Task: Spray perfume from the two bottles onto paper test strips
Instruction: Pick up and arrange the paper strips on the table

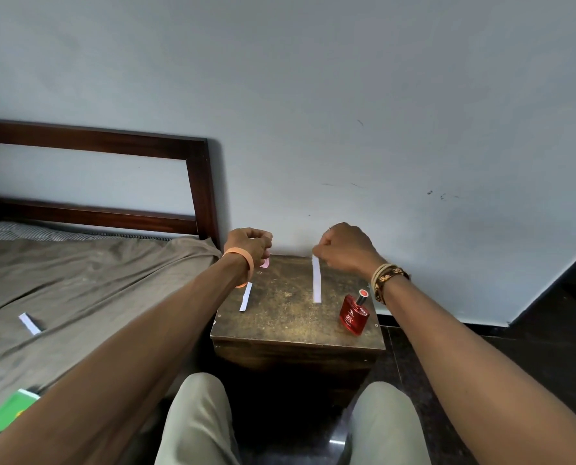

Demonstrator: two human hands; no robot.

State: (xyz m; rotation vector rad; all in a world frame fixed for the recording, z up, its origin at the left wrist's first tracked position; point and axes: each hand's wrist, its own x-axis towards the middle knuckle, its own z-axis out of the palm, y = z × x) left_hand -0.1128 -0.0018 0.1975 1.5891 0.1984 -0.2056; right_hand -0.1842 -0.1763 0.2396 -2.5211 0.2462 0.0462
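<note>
Test strip point(316, 280) pinched in right grip point(342, 248); left grip point(249, 245) curled round pink bottle point(265, 262).

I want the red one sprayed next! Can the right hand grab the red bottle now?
Probably not yet: the right hand is pinching a paper strip, so its grip is taken. The red bottle stands in the open on the table near that wrist, so the way looks free otherwise.

Red bottle point(354, 312) upright, pink bottle point(265, 262) gripped — white strip point(316, 280) pinched, second strip point(246, 297) flat
</note>
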